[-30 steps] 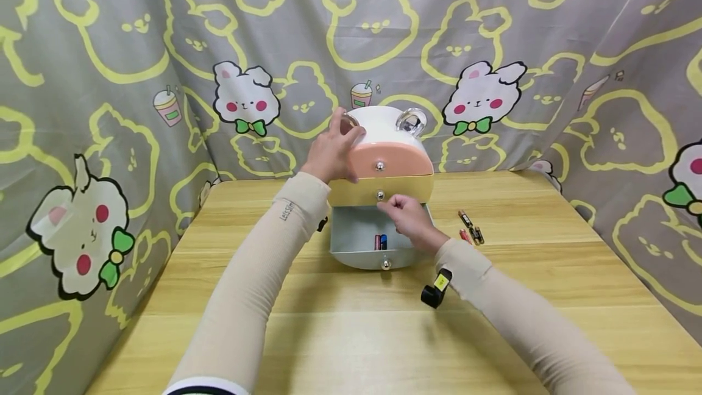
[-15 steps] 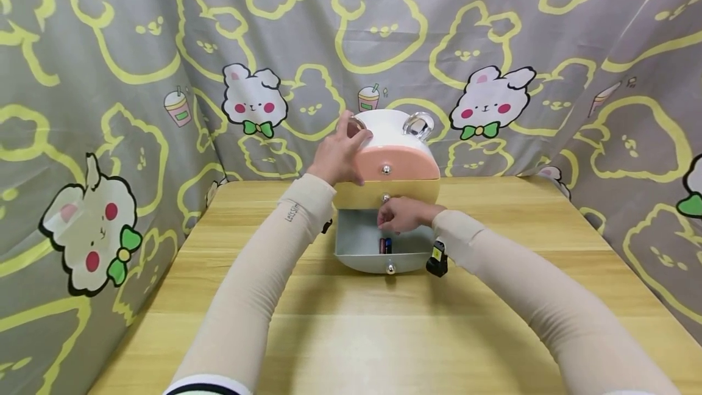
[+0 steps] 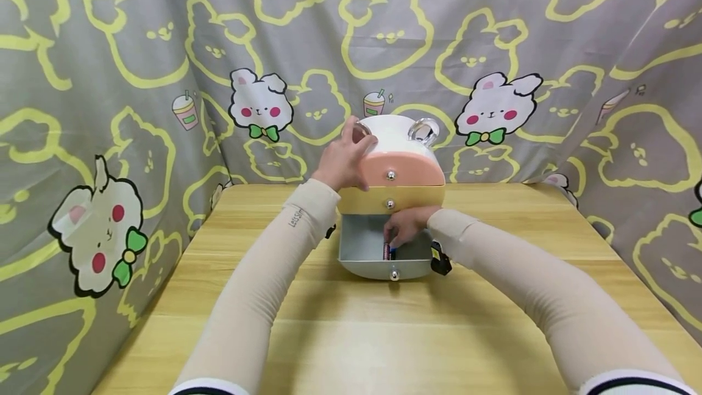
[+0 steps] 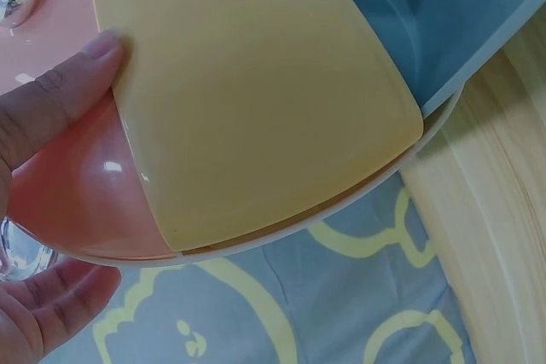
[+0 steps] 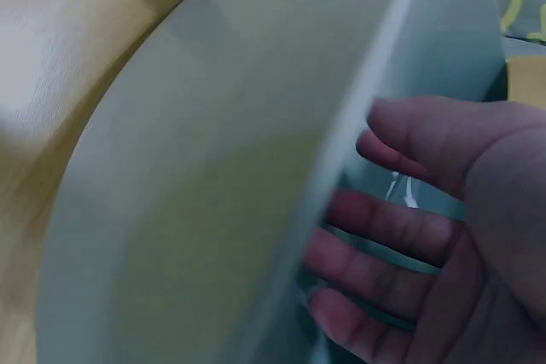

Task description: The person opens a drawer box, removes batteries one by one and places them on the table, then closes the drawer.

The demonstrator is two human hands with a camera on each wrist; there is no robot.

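A small bear-eared drawer box [image 3: 390, 169] has a white top, a pink drawer, a yellow drawer and a pulled-out grey-green bottom drawer [image 3: 362, 269]. My left hand [image 3: 342, 157] grips its upper left side, thumb [image 4: 64, 91] across the pink front and fingers round the side by the silvery ear. My right hand [image 3: 407, 225] reaches into the bottom drawer, at a red battery [image 3: 386, 252] and a blue battery [image 3: 392, 253] beside it. In the right wrist view its fingers [image 5: 384, 219] bend loosely, with nothing visible between them. The drawer's front wall and the hand partly hide the batteries.
The box stands on a wooden table [image 3: 351, 340] near the back edge. Grey patterned curtains [image 3: 318, 17] hang behind and at both sides. Black wrist straps with small devices [image 3: 440, 259] are on the arms. My right forearm covers part of the table's right side.
My right hand has moved down into the bottom drawer, to the batteries. The loose batteries on the table at right are now hidden by the right arm. My left hand keeps its grip.
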